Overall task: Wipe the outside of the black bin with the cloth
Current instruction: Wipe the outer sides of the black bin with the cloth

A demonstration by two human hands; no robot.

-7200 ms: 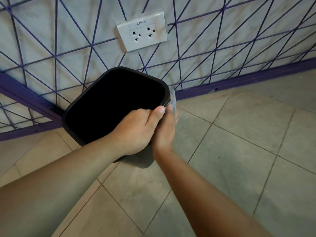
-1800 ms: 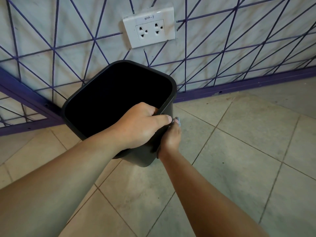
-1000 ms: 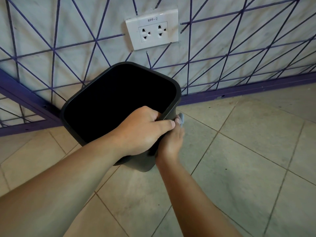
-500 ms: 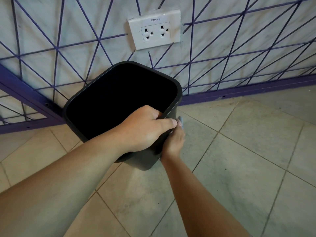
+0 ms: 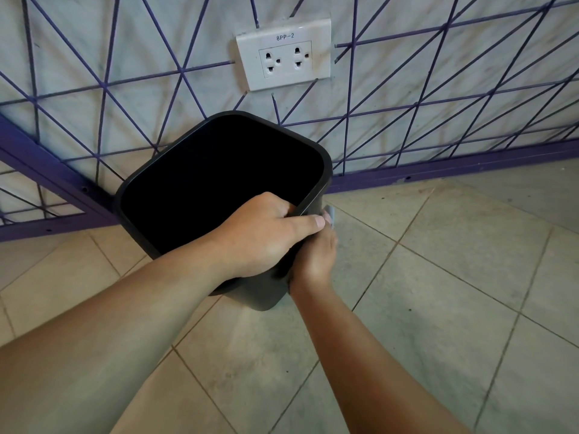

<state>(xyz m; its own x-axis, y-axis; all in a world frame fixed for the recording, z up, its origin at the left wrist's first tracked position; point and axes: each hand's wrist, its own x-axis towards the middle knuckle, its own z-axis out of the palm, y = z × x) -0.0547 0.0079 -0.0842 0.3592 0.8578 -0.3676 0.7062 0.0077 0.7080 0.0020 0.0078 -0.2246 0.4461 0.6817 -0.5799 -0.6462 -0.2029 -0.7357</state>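
Head view shows the bin at frame centre, tilted on the floor by the wall, the left hand gripping its near rim. The right hand presses the cloth against the bin's right side, so wiping looks mid-way. Only a sliver of cloth shows; the right fingers are hidden, their state unclear, and the far sides are unseen.

- Soft, even light filled the head view; nothing glared.
- The black bin read as a featureless dark hollow inside.
- A faint shadow lay on the floor tiles beneath the bin.
- Wall lines bowed toward the edges from the wide lens.
- Focus was sharp; the socket label was legible.
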